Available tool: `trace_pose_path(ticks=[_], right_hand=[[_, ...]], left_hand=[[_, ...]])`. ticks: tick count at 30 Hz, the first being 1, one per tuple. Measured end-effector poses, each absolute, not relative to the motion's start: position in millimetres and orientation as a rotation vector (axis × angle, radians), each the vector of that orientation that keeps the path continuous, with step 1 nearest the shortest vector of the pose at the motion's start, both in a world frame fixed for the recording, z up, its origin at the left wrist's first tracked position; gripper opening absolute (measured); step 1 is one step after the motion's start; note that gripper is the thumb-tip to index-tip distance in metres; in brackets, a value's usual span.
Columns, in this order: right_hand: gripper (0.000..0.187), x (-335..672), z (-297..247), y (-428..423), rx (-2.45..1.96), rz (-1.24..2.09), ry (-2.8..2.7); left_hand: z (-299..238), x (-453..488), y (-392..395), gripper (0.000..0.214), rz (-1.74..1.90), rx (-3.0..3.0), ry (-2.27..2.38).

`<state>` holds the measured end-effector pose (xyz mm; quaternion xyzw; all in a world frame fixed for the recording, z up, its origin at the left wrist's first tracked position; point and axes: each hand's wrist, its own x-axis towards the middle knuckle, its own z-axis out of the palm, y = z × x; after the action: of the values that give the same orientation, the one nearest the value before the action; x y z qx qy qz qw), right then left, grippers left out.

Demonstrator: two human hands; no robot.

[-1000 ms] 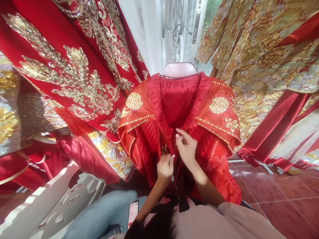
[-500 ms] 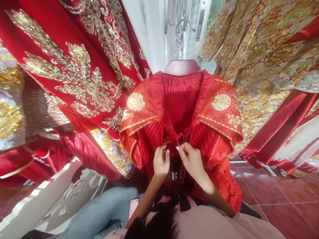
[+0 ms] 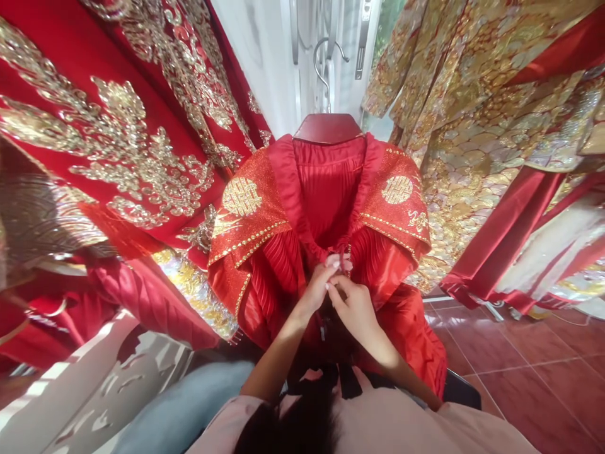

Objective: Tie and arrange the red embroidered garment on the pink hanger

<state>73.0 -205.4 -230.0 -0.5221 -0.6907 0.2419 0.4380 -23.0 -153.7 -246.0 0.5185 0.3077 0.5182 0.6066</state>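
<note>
A red garment [image 3: 331,183] with a gathered neckline hangs in front of me on a dark red hanger [image 3: 328,128]. Its orange-red shoulder flaps carry round gold emblems and rows of gold beads. At the bottom of the neckline my left hand [image 3: 319,290] is closed, its fingertips at the red neck cord. Close against it, my right hand [image 3: 352,309] is also closed in a pinch just below the collar. The fingers cover most of the cord between them, so its shape is hidden.
A red cloth with gold sequin embroidery [image 3: 132,157] hangs at left. Gold patterned garments [image 3: 482,126] hang at right. A white carved panel [image 3: 127,384] stands low at left beside a grey-blue clothed leg [image 3: 189,403]. Reddish floor tiles [image 3: 534,378] show at right.
My hands have come together and risen to the collar; before, they were apart, with the right pinching the red cord. The view has shifted, so the garment appears farther left.
</note>
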Motion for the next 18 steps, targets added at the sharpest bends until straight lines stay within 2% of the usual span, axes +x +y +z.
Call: trace_pose_path(ticks=[3, 7, 10, 13, 18], right_hand=[[0.019, 78.8, -231.1, -200.5, -1.340, 0.544, -1.701], [0.014, 76.7, -232.9, -188.8, -1.260, 0.593, -1.554], [0.009, 67.7, -233.2, -180.8, -1.123, 0.924, -1.280], [0.018, 58.0, -230.2, -177.3, -0.922, 1.299, -0.941], [0.025, 48.8, -221.7, -178.3, -0.736, 1.481, -0.672]], left_hand=[[-239.5, -27.5, -158.7, 0.029, 1.301, 1.240, 0.984], [-232.9, -35.7, -171.4, 0.031, 1.368, 1.590, 1.370], [-231.6, -39.7, -178.7, 0.031, 1.369, 1.756, 1.575], [-234.4, -42.1, -183.2, 0.033, 1.365, 1.774, 1.663], [-240.6, -45.9, -186.0, 0.038, 1.413, 1.744, 1.474]])
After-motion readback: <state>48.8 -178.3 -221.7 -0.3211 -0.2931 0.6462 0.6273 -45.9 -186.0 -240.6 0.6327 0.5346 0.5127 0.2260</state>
